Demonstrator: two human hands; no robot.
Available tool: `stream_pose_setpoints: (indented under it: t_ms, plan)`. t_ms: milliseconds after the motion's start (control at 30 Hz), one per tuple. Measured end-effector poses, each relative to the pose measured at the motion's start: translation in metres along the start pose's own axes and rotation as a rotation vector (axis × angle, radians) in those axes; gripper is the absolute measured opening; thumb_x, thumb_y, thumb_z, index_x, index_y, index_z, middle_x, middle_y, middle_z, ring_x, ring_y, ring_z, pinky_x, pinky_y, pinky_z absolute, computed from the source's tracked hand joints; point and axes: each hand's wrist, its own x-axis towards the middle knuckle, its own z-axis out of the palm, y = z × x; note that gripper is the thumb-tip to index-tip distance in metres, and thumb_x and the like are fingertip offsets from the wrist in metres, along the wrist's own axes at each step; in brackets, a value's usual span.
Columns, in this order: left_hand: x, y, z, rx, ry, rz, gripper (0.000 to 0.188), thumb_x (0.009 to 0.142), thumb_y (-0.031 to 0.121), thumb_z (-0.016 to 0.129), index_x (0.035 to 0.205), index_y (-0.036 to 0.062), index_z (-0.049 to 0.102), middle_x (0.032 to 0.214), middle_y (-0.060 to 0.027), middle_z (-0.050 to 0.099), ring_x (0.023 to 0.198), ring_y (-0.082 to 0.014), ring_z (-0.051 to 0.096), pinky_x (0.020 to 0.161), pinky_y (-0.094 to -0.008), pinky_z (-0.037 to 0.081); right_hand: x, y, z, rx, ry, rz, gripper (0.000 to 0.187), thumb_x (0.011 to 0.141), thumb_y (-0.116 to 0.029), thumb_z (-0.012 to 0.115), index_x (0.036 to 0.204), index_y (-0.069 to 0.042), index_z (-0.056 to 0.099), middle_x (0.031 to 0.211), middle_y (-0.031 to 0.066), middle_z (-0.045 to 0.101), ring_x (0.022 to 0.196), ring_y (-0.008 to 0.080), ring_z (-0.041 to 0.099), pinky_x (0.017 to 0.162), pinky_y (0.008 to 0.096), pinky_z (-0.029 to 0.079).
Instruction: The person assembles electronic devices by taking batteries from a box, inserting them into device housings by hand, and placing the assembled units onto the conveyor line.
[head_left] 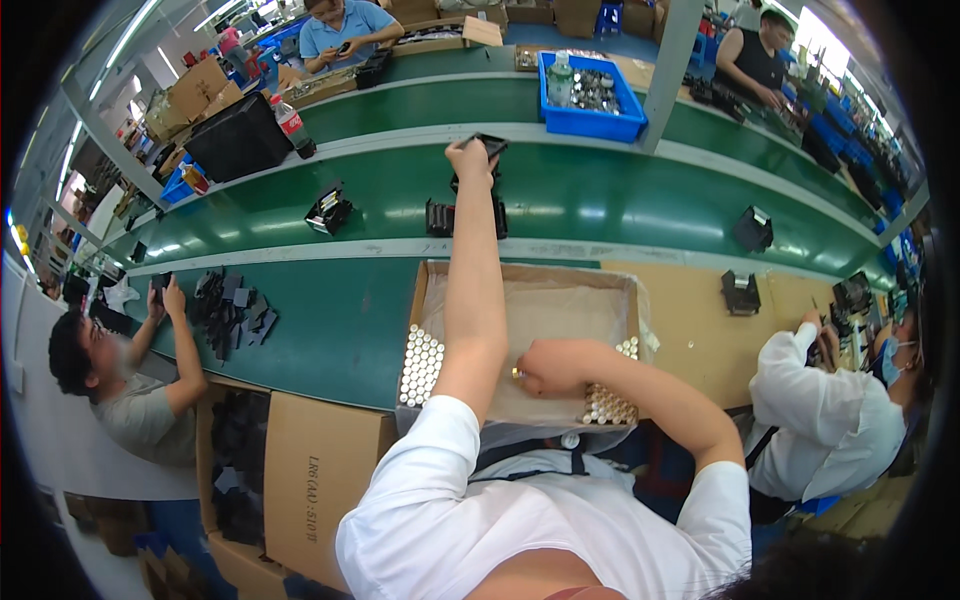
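Note:
My left hand [472,163] reaches across the green conveyor belt, its fingers closed on a black plastic case [491,144] at the belt's far side. Under that forearm, more black cases [440,218] sit on the belt. My right hand [552,368] is closed over the open carton [527,275] in front of me. A gold-coloured battery end [517,373] shows at its fingers; the rest is hidden. Plastic film lines the carton. Upright batteries [421,365] are packed along its left side, and more batteries [610,405] stand at its right, partly under my right forearm.
Other black cases lie on the belt at left [329,209] and right [754,229]. Black flat parts [235,308] are heaped on the left bench. A blue tray [594,118] of metal parts stands beyond the belt. Co-workers sit left [145,390], right [830,400] and across.

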Motion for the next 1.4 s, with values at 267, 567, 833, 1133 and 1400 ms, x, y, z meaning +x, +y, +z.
stream_pose_setpoints:
  t_ms: [267, 567, 833, 1133, 1400]
  plan:
    - [-0.056, -0.021, 0.007, 0.120, -0.329, -0.213, 0.050, 0.088, -0.003, 0.049, 0.136, 0.0074, 0.042, 0.124, -0.0271, 0.051, 0.103, -0.0393, 0.061, 0.080, -0.0586, 0.058, -0.011, 0.103, -0.156, 0.563, 0.943, 0.313, 0.024, 0.092, -0.018, 0.069, 0.080, 0.002, 0.073, 0.061, 0.0066, 0.063, 0.045, 0.0170, 0.059, 0.048, 0.0300, 0.050]
    - [-0.089, -0.041, 0.024, 0.181, -0.431, -0.338, 0.032, 0.100, 0.019, 0.058, 0.128, 0.0029, 0.053, 0.114, -0.0225, 0.062, 0.094, -0.0302, 0.066, 0.075, -0.0460, 0.061, 0.079, 0.205, -0.186, 0.237, 0.943, 0.429, 0.026, 0.094, -0.019, 0.069, 0.079, 0.003, 0.071, 0.060, 0.0046, 0.061, 0.044, 0.0147, 0.056, 0.045, 0.0283, 0.046]
    - [-0.078, -0.048, 0.011, 0.517, -0.288, -0.047, 0.037, 0.097, 0.026, 0.066, 0.118, -0.0034, 0.058, 0.104, -0.0170, 0.066, 0.091, -0.0253, 0.065, 0.081, -0.0359, 0.055, 0.067, 0.172, -0.184, 0.764, 0.898, 0.343, 0.024, 0.093, -0.018, 0.070, 0.085, 0.004, 0.073, 0.067, 0.0080, 0.068, 0.054, 0.0129, 0.062, 0.054, 0.0261, 0.052]
    - [-0.082, -0.038, 0.009, 0.608, -0.317, 0.032, 0.037, 0.095, 0.020, 0.068, 0.121, -0.0026, 0.056, 0.108, -0.0183, 0.065, 0.090, -0.0251, 0.065, 0.080, -0.0373, 0.056, 0.059, 0.158, -0.167, 0.752, 1.008, 0.247, 0.017, 0.092, -0.011, 0.072, 0.092, 0.006, 0.075, 0.070, 0.0065, 0.069, 0.051, 0.0110, 0.056, 0.052, 0.0240, 0.049]
    - [-0.095, -0.035, 0.013, 0.495, -0.392, -0.012, 0.037, 0.095, 0.016, 0.065, 0.126, 0.0000, 0.053, 0.111, -0.0194, 0.063, 0.092, -0.0256, 0.065, 0.079, -0.0373, 0.057, 0.068, 0.166, -0.156, 0.169, 1.187, 0.124, 0.016, 0.087, -0.011, 0.078, 0.092, 0.004, 0.076, 0.068, 0.0046, 0.069, 0.051, 0.0105, 0.054, 0.049, 0.0246, 0.044]
